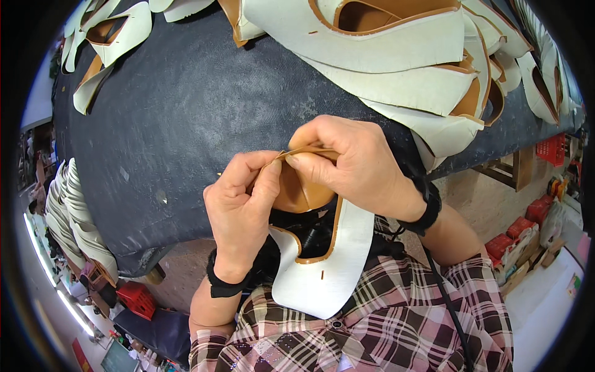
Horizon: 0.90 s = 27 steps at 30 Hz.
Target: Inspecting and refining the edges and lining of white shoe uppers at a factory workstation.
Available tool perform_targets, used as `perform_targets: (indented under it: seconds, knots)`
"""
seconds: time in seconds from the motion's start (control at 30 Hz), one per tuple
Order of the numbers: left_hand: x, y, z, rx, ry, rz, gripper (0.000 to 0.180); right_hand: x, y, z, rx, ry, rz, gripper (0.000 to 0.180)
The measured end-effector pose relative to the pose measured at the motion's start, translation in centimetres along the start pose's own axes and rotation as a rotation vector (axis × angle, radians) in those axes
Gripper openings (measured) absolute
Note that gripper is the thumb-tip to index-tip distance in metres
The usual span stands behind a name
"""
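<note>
Between my hands is a shoe upper (331, 273), white on the outside with a tan lining and tan edging round its opening. Its white part hangs down against my plaid shirt, and the tan heel part is raised toward the table edge. My left hand (240, 201) pinches the folded tan edge between thumb and fingers. On the other side my right hand (356, 161) grips the same edge, its thumb close to the left thumb. Both hands are closed on the upper, fingertips nearly touching. The fingers hide part of the tan edge.
A dark padded table (167, 118) spreads in front of me. Stacked white and tan uppers (384, 46) lie at its far right, more (124, 31) at far left. Another stack (77, 217) stands left. Red crates (136, 299) sit low at left and right.
</note>
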<state>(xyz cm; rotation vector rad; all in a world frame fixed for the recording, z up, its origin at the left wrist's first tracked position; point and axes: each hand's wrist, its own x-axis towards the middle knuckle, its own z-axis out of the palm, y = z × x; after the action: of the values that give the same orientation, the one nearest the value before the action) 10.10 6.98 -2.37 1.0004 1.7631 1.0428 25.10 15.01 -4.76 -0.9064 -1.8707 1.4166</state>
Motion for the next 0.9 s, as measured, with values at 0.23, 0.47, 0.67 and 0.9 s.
perform_targets:
  seconds: [0.23, 0.47, 0.67, 0.9]
  knots:
    - [-0.1, 0.1, 0.4, 0.005, 0.035, 0.103, 0.009, 0.3, -0.1, -0.7, 0.071, 0.008, -0.05, 0.014]
    - [0.3, 0.4, 0.1, 0.018, 0.002, 0.152, 0.009, 0.3, 0.7, -0.2, 0.348, -0.042, 0.069, 0.011]
    - [0.4, 0.5, 0.4, -0.02, -0.018, 0.167, 0.009, 0.6, 0.9, -0.5, 0.371, -0.033, -0.011, 0.01]
    - [0.5, 0.0, 1.0, -0.058, -0.012, 0.161, 0.01, 0.6, 0.9, -0.9, 0.343, -0.013, -0.022, 0.01]
